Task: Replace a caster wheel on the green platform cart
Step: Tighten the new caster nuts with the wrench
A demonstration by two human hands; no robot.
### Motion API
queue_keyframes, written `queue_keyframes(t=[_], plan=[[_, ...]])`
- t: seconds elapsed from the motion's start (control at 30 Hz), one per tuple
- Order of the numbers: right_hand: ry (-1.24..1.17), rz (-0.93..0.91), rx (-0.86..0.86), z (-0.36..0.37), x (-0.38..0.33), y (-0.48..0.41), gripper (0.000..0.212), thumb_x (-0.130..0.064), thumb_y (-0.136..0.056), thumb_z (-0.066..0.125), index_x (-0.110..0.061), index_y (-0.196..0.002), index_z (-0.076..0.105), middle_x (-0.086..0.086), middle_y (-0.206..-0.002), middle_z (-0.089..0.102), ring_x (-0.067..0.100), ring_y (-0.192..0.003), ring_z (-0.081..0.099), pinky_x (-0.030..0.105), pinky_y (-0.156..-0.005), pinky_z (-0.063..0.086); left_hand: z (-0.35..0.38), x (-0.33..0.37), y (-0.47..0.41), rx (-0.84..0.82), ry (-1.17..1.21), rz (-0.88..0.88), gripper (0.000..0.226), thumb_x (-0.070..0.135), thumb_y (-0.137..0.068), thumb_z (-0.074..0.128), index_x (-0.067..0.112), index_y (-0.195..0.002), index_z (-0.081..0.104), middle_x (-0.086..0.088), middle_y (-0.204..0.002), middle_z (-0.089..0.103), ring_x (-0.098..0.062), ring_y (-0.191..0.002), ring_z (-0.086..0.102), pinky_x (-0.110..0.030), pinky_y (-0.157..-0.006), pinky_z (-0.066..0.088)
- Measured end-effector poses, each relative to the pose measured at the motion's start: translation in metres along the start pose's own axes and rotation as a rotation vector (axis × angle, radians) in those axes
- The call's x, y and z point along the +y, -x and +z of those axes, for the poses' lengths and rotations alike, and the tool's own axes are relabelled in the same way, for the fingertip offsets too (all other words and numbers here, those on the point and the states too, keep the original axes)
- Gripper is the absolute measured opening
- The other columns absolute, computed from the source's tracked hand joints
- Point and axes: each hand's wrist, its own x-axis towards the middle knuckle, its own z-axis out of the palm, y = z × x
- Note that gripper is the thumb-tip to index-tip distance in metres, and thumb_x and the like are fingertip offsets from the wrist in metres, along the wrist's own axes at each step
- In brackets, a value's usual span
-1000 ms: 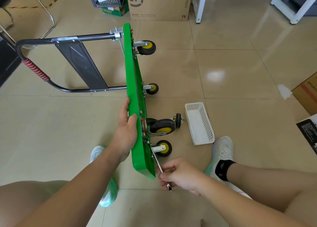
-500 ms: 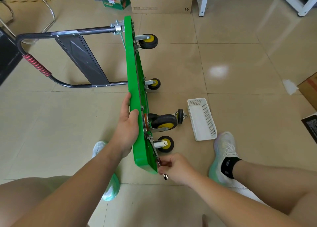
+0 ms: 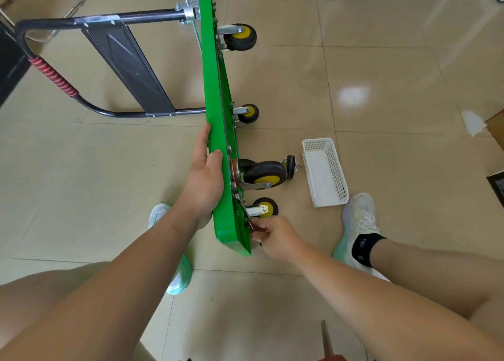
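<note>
Brace the green cart [image 3: 218, 88] with your left hand [image 3: 203, 180] gripping its edge; drive the slim tool [image 3: 248, 220], clenched in your right hand [image 3: 275, 238], square to the caster [image 3: 263, 209].

Bright, even light. The glossy beige floor tiles [image 3: 381, 169] carry a white glare patch right of centre and pale reflected streaks in the upper right of the frame. Shadows are soft and faint. The green platform cart [image 3: 218, 115] at centre is sharp; wide-angle distortion bows tile joints near the edges.
</note>
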Motion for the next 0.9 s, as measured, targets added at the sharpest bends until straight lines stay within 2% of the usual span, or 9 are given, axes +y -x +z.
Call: queue_keyframes(t=[0.07,0.13,0.23,0.33,0.47,0.53,0.67,0.77,0.9], plan=[[-0.030,0.003,-0.027,0.003,0.000,0.005,0.037,0.005,-0.099,0.056,-0.002,-0.134,0.063,0.006,-0.132,0.065,0.015,-0.119,0.058,0.001,-0.096,0.036,0.000,0.000,0.000,-0.003,-0.022,0.018,0.058,0.023,-0.105,0.029,0.054,-0.153,0.023,0.021,-0.117,0.062,-0.004,-0.083,0.067,-0.023,-0.068,0.060],[-0.059,0.017,-0.054,0.006,-0.002,0.015,0.034,-0.001,-0.099,0.058,-0.008,-0.131,0.067,0.002,-0.119,0.071,0.008,-0.105,0.066,0.002,-0.087,0.043,-0.001,0.001,0.000,-0.005,-0.038,0.034,0.059,0.023,-0.105,0.030,0.052,-0.155,0.022,0.021,-0.115,0.061,-0.001,-0.079,0.065,-0.023,-0.068,0.060],[-0.120,0.038,-0.051,0.003,-0.011,0.034,0.020,-0.006,-0.095,0.063,-0.017,-0.105,0.078,-0.006,-0.085,0.073,0.002,-0.069,0.072,0.015,-0.067,0.055,-0.002,0.002,0.000,-0.009,-0.032,0.028,0.060,0.022,-0.104,0.030,0.052,-0.155,0.021,0.022,-0.106,0.063,-0.011,-0.083,0.064,-0.035,-0.075,0.060],[-0.300,0.080,-0.098,-0.010,-0.036,0.052,0.010,-0.011,-0.093,0.068,-0.007,-0.089,0.077,0.001,-0.070,0.070,0.018,-0.062,0.072,0.030,-0.060,0.059,0.000,0.005,0.003,-0.014,-0.030,0.028,0.062,0.021,-0.103,0.030,0.050,-0.156,0.020,0.021,-0.106,0.063,-0.014,-0.082,0.063,-0.041,-0.076,0.060],[-0.630,0.276,-0.251,-0.029,-0.082,0.060,0.016,-0.012,-0.097,0.064,0.000,-0.087,0.064,0.007,-0.065,0.065,0.016,-0.051,0.064,0.028,-0.048,0.055,0.000,0.011,0.007,-0.016,-0.036,0.021,0.062,0.020,-0.103,0.029,0.049,-0.157,0.019,0.009,-0.125,0.063,-0.028,-0.098,0.067,-0.050,-0.087,0.059],[-0.646,0.301,-0.292,-0.034,-0.096,0.062,0.019,-0.013,-0.100,0.060,-0.002,-0.086,0.063,0.006,-0.064,0.065,0.014,-0.051,0.064,0.026,-0.048,0.055,0.001,0.012,0.009,-0.018,-0.034,0.013,0.062,0.020,-0.103,0.029,0.049,-0.157,0.019,0.005,-0.134,0.060,-0.034,-0.109,0.064,-0.054,-0.092,0.057],[-0.646,0.303,-0.337,-0.035,-0.085,0.071,0.019,-0.013,-0.100,0.060,-0.001,-0.087,0.065,0.007,-0.066,0.068,0.019,-0.058,0.068,0.031,-0.055,0.060,0.000,0.012,0.010,-0.026,-0.027,0.006,0.062,0.021,-0.103,0.029,0.050,-0.157,0.018,0.007,-0.136,0.059,-0.035,-0.111,0.063,-0.051,-0.092,0.058],[-0.498,0.303,-0.233,-0.032,-0.054,0.069,0.011,-0.009,-0.097,0.065,0.001,-0.092,0.068,0.007,-0.068,0.070,0.022,-0.063,0.071,0.037,-0.060,0.062,0.000,0.012,0.009,-0.036,-0.022,-0.005,0.062,0.023,-0.103,0.029,0.053,-0.156,0.018,0.007,-0.134,0.059,-0.038,-0.110,0.062,-0.053,-0.088,0.059],[-0.296,0.205,-0.117,-0.025,-0.018,0.052,0.009,-0.007,-0.093,0.070,-0.009,-0.087,0.075,0.006,-0.072,0.071,0.020,-0.067,0.071,0.037,-0.068,0.062,-0.001,0.013,0.009,-0.038,-0.021,-0.008,0.062,0.025,-0.101,0.029,0.055,-0.154,0.019,0.009,-0.134,0.059,-0.038,-0.110,0.063,-0.054,-0.088,0.059]])
